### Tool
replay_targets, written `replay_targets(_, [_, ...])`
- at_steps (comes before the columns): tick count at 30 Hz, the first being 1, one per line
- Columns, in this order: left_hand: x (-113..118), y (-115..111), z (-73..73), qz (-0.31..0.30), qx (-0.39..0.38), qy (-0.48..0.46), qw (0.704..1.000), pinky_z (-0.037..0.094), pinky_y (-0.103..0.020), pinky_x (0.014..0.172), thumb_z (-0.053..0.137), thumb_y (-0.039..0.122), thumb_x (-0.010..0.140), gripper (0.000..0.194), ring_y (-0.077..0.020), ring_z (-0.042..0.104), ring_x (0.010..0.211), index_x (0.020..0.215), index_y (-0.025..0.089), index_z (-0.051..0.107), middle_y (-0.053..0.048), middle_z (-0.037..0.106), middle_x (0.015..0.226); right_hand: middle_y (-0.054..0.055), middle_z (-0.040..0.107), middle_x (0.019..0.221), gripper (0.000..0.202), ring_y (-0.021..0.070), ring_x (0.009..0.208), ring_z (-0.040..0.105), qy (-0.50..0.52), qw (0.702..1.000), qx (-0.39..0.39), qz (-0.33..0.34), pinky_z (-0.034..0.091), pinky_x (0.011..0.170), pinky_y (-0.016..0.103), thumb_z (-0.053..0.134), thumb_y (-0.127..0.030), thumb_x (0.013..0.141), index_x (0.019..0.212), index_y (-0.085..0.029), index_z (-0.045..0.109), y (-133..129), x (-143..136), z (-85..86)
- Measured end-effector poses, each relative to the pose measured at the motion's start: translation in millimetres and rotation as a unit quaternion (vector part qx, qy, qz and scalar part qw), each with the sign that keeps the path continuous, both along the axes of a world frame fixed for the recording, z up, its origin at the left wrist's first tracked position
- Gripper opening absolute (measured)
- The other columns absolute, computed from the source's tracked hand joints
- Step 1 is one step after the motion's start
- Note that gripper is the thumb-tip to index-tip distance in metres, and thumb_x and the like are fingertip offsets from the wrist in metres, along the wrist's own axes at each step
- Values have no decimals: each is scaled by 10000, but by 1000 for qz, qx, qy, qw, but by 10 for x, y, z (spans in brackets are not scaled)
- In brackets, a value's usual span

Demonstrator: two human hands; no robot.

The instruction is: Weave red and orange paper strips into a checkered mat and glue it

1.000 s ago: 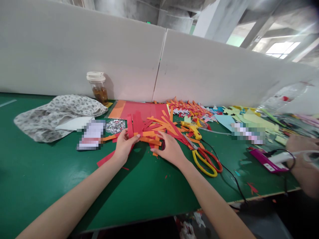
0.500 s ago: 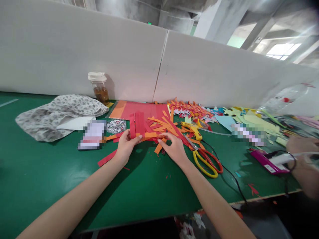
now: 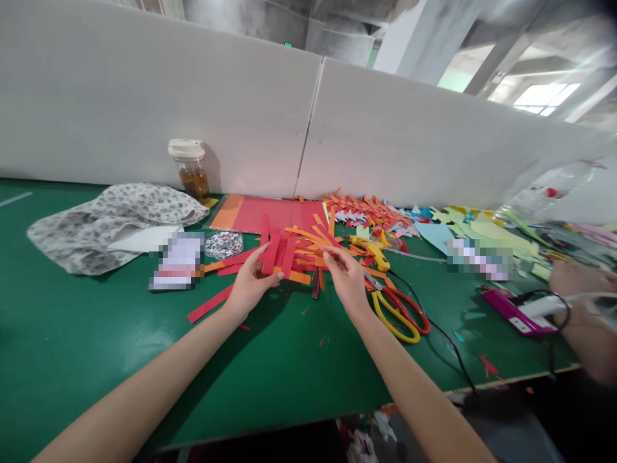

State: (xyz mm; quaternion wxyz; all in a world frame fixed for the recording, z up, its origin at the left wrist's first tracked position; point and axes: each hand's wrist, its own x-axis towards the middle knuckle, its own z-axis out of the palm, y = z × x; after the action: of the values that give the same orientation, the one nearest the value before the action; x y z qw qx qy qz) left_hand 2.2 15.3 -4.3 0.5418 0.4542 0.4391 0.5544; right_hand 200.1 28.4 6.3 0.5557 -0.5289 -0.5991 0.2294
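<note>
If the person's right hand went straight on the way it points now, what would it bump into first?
Most likely the pile of orange and red paper strips just ahead of the right hand, though depth is hard to judge from this one view.

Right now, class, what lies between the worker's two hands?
In the head view, red strips, orange strips and a small dark piece show between left hand and right hand.

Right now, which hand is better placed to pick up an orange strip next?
Probably the right hand: it is already at the orange strips, while the left hand holds red strips.
</note>
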Motion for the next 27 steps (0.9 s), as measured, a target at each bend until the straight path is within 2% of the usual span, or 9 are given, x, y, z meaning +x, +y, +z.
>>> replay_targets(3, [0, -15, 18, -6, 13, 10, 1000, 568, -266, 614, 768, 212, 598, 767, -142, 606, 740, 1306, 249, 475, -72, 581, 1102, 74, 683, 1033, 291, 250, 997, 615, 21, 1000, -13, -1, 467, 900, 417, 576, -433, 792, 958, -209, 659, 14, 5, -21])
replay_targets(6, [-8, -17, 14, -30, 33, 6, 999, 567, -268, 615, 751, 213, 620, 755, -148, 612, 738, 1317, 264, 467, -66, 600, 1092, 82, 679, 1024, 274, 248, 982, 618, 42, 999, -20, -8, 475, 883, 412, 588, -420, 781, 933, -201, 653, 15, 3, -15])
replay_targets(11, [-3, -11, -2, -65, 31, 6, 997, 554, -287, 624, 732, 202, 638, 747, -168, 639, 723, 1329, 250, 453, -56, 666, 972, 92, 650, 974, 333, 222, 920, 620, 87, 994, 15, -59, 490, 838, 383, 646, -411, 734, 966, -179, 588, 12, 13, 17])
replay_targets(16, [11, -17, 2, -88, 38, 6, 995, 542, -304, 657, 724, 154, 626, 655, -173, 644, 716, 1248, 241, 535, -30, 689, 857, 72, 644, 877, 368, 199, 811, 616, 108, 991, 21, -73, 503, 749, 343, 695, -437, 680, 911, -170, 593, 22, 34, 16])
replay_targets(20, [7, -21, -2, -88, 44, 43, 994, 526, -291, 629, 713, 152, 627, 585, -156, 628, 658, 1191, 219, 574, -12, 677, 793, 44, 625, 783, 322, 186, 729, 581, 100, 989, 33, -100, 478, 684, 318, 644, -470, 726, 832, -167, 620, 15, 34, 36])
replay_targets(22, [7, -22, -14, -94, 52, 57, 993, 523, -291, 642, 706, 160, 637, 586, -164, 637, 689, 1203, 213, 563, -20, 677, 818, 26, 593, 729, 310, 178, 700, 557, 108, 987, 50, -111, 460, 662, 309, 599, -484, 765, 778, -174, 602, 5, 32, 54])
replay_targets(25, [10, -21, -46, -115, 66, 63, 989, 525, -311, 698, 694, 175, 658, 656, -191, 654, 785, 1281, 224, 493, -36, 681, 874, 17, 585, 731, 298, 190, 730, 567, 134, 986, 52, -86, 465, 690, 321, 543, -487, 804, 765, -195, 583, -21, 21, 82])
replay_targets(27, [13, -22, -71, -121, 74, 70, 987, 521, -322, 723, 694, 184, 663, 712, -204, 657, 814, 1326, 227, 440, -44, 682, 884, 27, 621, 788, 277, 212, 799, 594, 131, 990, 27, -34, 477, 759, 350, 510, -463, 825, 789, -205, 606, -49, 4, 104])
